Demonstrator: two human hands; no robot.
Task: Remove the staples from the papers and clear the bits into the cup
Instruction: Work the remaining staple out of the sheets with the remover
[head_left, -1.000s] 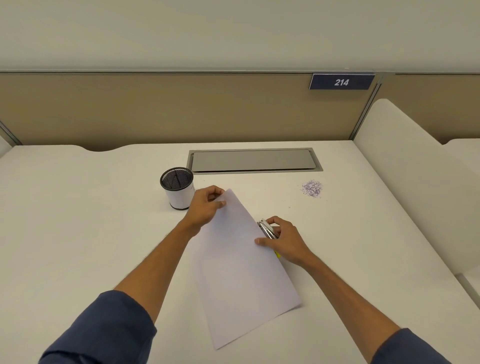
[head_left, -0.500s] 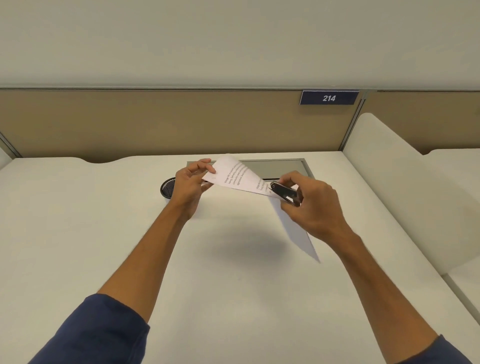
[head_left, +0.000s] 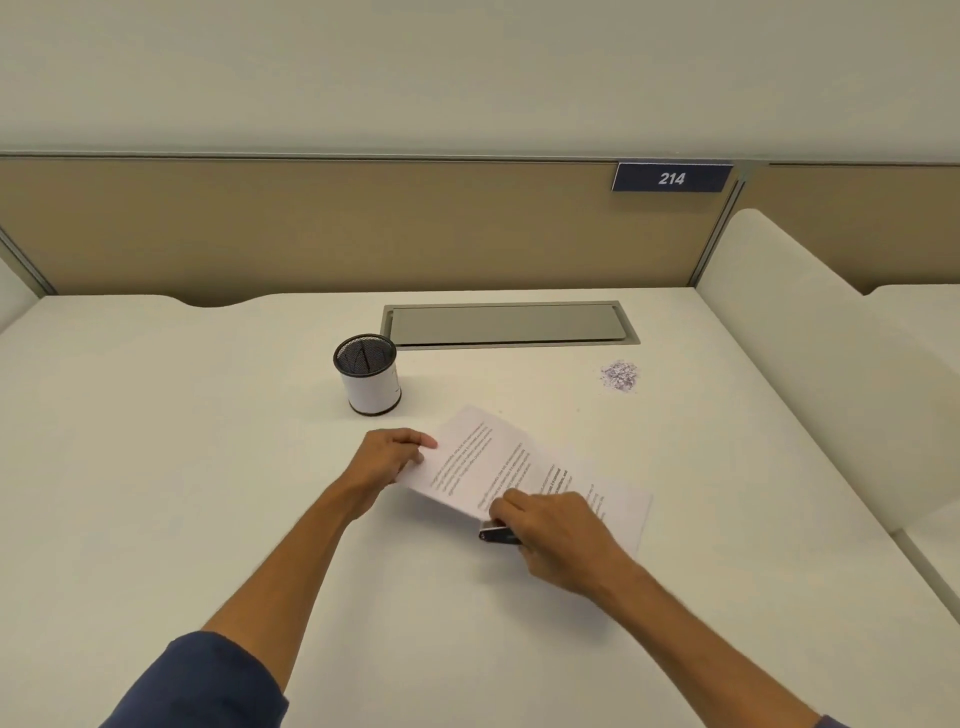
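Papers (head_left: 488, 467) pinched by left hand (head_left: 387, 457), staple remover (head_left: 497, 535) half hidden in right hand (head_left: 556, 535) grip

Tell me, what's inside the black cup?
The cup shows only dark mesh walls inside. Its bottom is hidden from this angle, so I can't tell whether any bits are in it.

The papers (head_left: 524, 467) lie on the desk (head_left: 156, 467) near its middle, printed side up. The cup (head_left: 368, 374) stands just beyond their far-left corner, apart from them. The left hand (head_left: 387, 457) is at the papers' left edge; the right hand (head_left: 550, 535) is at their near edge, over what seems to be a staple remover (head_left: 497, 534). The bits (head_left: 619, 375) lie far right of the papers, well apart from the cup. Behind the cup and bits, a hatch (head_left: 506, 325) sits in the desk, before the partition (head_left: 311, 228).
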